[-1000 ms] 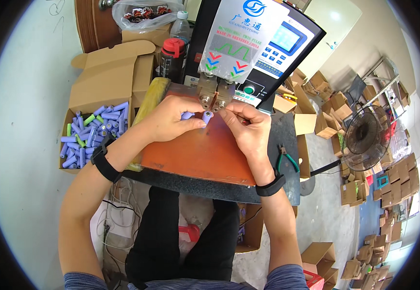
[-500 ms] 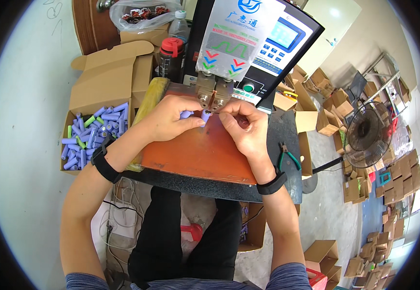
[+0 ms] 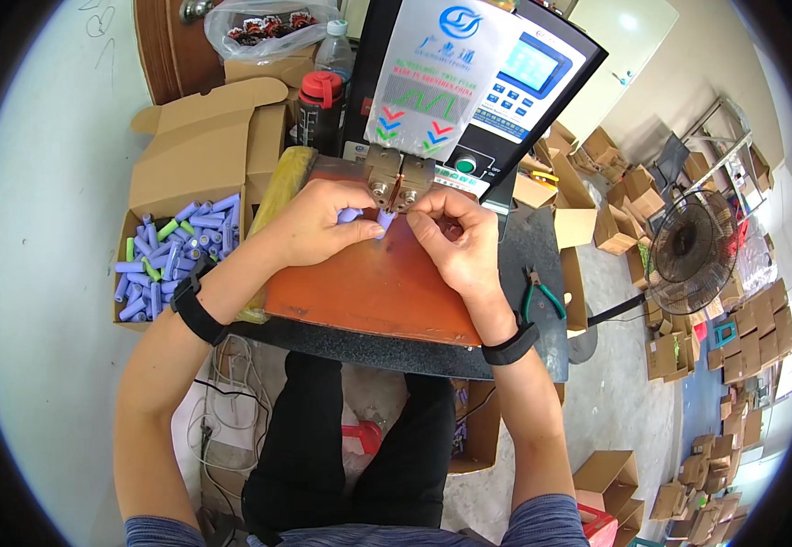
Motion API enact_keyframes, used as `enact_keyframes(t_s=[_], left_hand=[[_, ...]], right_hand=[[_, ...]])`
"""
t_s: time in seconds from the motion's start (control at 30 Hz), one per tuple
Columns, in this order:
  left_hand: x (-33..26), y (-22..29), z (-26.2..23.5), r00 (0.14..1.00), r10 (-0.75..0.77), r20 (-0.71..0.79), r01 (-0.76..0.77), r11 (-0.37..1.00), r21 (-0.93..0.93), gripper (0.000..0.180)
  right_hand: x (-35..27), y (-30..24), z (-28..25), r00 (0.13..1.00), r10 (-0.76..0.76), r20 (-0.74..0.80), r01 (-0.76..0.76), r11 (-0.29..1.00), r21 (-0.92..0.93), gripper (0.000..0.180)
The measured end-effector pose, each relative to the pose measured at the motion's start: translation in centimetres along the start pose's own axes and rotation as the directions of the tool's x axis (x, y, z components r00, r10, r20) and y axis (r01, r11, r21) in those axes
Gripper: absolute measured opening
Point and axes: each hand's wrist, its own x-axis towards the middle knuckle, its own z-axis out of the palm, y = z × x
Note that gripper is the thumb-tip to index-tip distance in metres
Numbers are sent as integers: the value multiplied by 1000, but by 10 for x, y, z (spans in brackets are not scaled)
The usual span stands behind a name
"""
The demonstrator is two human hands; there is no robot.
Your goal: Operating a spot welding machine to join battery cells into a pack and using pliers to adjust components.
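My left hand point(image 3: 323, 221) pinches a purple cylindrical battery cell point(image 3: 384, 224) between thumb and finger. The cell stands slightly tilted right under the electrode head point(image 3: 396, 182) of a spot welder point(image 3: 478, 91). A second purple cell point(image 3: 349, 215) pokes out of the curled fingers of the same hand. On the head's other side, my right hand point(image 3: 458, 239) has thumb and forefinger pressed together close to the cell's top; what they hold is too small to make out. Beneath both hands spreads an orange mat point(image 3: 369, 296).
An open cardboard box point(image 3: 132, 310) of purple and green cells stands at left, beside a yellow taped roll point(image 3: 288, 182). Green-handled pliers point(image 3: 542, 296) lie on the dark table at right. Behind are a red-lidded bottle point(image 3: 321, 109) and a clear bottle point(image 3: 334, 50). A fan point(image 3: 692, 239) stands farther right.
The welder's head and its pale cover have come down slightly toward the cell. Both hands keep nearly the same place and grip.
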Motion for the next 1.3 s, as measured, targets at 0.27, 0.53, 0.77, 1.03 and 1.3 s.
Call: enact_keyframes(t_s=[0.27,0.53,0.77,1.03,1.3], left_hand=[[0,-1,1,999,34,2,-34,999,22,18],[-2,-1,4,985,-5,-170,0,1000,-31,19],[-1,9,2,987,-61,-149,63,998,7,19],[0,12,-1,999,-34,-3,34,990,138,18],[-1,10,3,983,180,-43,-165,958,232,21]], right_hand=[[-1,-2,1,1000,-24,-10,25,998,50,1],[7,10,3,990,60,-129,-62,998,-12,19],[6,13,0,994,74,83,-86,984,157,21],[9,3,-3,986,104,-127,-83,983,163,20],[11,1,12,962,6,-271,72,958,277,9]])
